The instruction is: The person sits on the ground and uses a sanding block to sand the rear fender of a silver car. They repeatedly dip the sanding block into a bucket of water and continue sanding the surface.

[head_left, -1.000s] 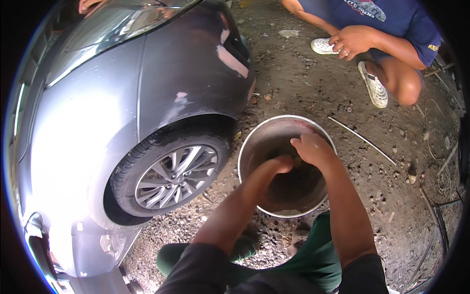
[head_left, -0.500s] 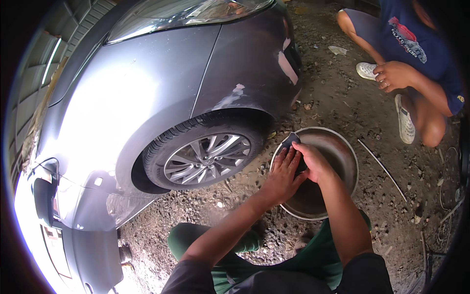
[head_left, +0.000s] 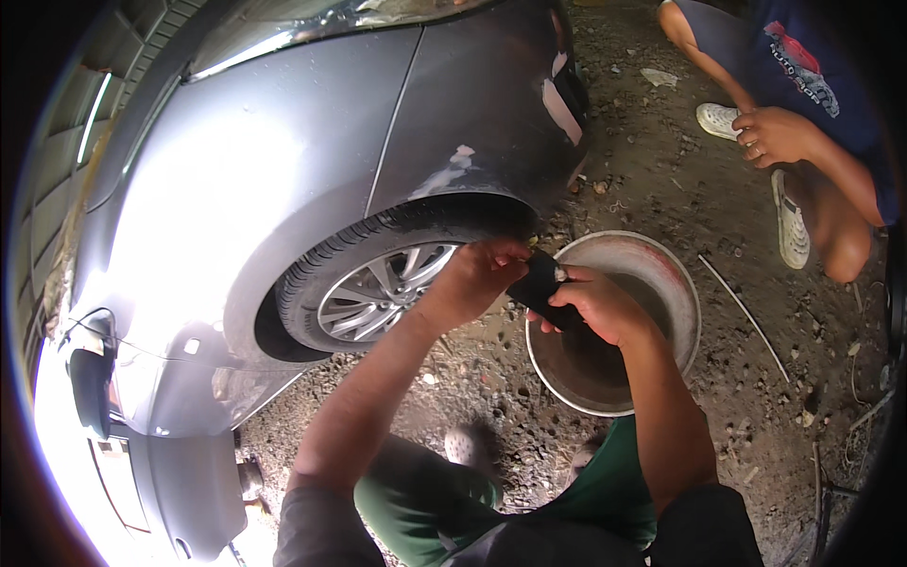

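Observation:
A small black sheet, apparently sandpaper (head_left: 540, 286), is stretched between my hands above the left side of a round basin (head_left: 678, 283). My right hand (head_left: 597, 304) grips its right edge, thumb on top and fingers underneath. At its left end my left hand (head_left: 477, 276) is closed, the fingertips pinched at the corner. Just beyond my left hand is the grey car's front wheel (head_left: 378, 298), partly covered by my forearm. On the car's fender (head_left: 312, 142), pale patches (head_left: 452, 170) show above the wheel arch and farther right on the bumper.
A person in a dark blue shirt (head_left: 822, 66) squats at the far right, hands together by the knees. A thin stick (head_left: 746, 317) lies on the gravelly ground (head_left: 661, 180) right of the basin. The car's side mirror (head_left: 90, 378) juts out at left.
My hands were together over the basin, left palm flat against the sheet. Now the left hand has moved left toward the wheel and pinches the sheet's end; the right hand holds the other edge.

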The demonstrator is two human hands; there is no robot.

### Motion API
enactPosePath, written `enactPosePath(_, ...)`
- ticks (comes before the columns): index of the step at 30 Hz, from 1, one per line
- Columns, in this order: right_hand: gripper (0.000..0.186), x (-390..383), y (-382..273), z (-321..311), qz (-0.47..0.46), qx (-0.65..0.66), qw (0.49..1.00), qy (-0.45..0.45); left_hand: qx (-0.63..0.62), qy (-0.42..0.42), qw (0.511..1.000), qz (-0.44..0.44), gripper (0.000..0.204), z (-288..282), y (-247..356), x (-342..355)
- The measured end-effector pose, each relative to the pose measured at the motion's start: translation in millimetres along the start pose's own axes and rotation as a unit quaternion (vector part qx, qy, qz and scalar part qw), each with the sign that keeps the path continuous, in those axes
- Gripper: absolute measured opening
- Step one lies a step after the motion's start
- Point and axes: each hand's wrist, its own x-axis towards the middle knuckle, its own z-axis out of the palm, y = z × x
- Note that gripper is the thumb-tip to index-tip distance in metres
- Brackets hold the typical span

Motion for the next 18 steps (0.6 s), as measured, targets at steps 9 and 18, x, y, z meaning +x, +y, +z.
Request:
enactPosePath(9,0.075,17,14,51,-0.342,-0.561,0.721,0.22,0.03,0.054,0.994,-0.085,0.018,-19,-25,14)
enactPosePath(18,0.054,50,36,76,-0.283,-0.317,0.849,0.313,0.615,-0.046,0.757,0.215,0.027,-107,134,12)
